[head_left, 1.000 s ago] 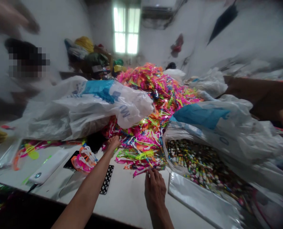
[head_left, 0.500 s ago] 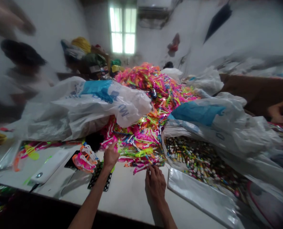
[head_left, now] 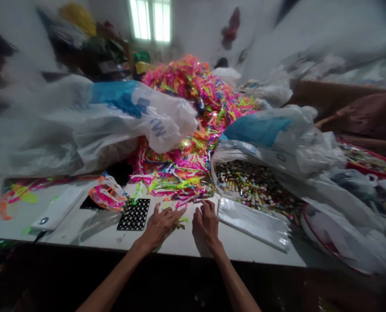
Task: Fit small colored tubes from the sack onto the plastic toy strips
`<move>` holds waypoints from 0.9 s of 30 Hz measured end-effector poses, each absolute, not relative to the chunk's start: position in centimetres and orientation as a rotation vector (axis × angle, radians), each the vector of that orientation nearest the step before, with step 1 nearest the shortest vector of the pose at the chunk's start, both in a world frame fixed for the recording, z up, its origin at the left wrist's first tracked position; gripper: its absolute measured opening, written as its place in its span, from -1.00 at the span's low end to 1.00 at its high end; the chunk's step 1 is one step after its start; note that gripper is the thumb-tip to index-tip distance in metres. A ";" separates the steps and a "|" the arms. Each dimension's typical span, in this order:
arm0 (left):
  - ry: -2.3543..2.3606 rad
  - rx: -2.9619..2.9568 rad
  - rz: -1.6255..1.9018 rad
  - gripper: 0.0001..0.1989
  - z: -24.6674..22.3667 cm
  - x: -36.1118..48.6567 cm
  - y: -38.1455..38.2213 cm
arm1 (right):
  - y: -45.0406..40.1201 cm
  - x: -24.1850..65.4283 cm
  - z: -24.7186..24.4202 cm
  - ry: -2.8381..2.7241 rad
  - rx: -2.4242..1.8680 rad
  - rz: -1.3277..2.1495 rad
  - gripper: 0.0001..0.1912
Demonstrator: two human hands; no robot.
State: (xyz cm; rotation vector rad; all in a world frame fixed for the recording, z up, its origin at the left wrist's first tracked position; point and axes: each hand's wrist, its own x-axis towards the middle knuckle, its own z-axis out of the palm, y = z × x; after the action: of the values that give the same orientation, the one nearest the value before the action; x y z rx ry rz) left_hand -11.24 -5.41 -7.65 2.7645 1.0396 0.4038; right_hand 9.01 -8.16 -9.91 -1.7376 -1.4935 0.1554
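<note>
While flat at table edge point(head_left: 180, 249) | left hand point(head_left: 160, 223), right hand point(head_left: 206, 221) grips spread, empty

Left hand point(head_left: 160, 223) withdrew, seemingly flat, beside right hand point(head_left: 206, 221).

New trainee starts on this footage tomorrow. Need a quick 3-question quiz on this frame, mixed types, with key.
1. True or false: the left hand and the right hand both lie on the white table at the near edge of the pile of neon plastic strips.
2. What lies just left of the left hand?
A. a black perforated tray
B. a pair of scissors
C. a red bowl
3. Fill in: the open white sack to the right of the right hand holds many small ______ pieces.

Key: 1 true; 2 A; 3 multicoloured (what they are cannot be told).
</note>
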 end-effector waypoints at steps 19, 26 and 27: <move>1.211 2.771 0.494 -0.81 -9.7 -6.7 -2.8 | -13.3 7.5 -10.8 -1.545 -1.876 0.101 -0.81; 1.224 2.791 0.658 -0.73 -13.4 -5.7 -2.2 | -13.4 7.6 -10.7 -1.560 -1.880 0.084 -0.83; 1.213 2.797 0.643 -0.72 -13.8 -5.7 -2.0 | -13.3 7.5 -10.7 -1.559 -1.877 0.084 -0.82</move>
State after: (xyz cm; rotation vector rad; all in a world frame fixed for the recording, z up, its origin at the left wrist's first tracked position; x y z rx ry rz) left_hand -5.71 -1.97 -13.78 2.7967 1.2129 0.6429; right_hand 7.54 -13.34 -10.73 -1.8768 -1.5592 0.0838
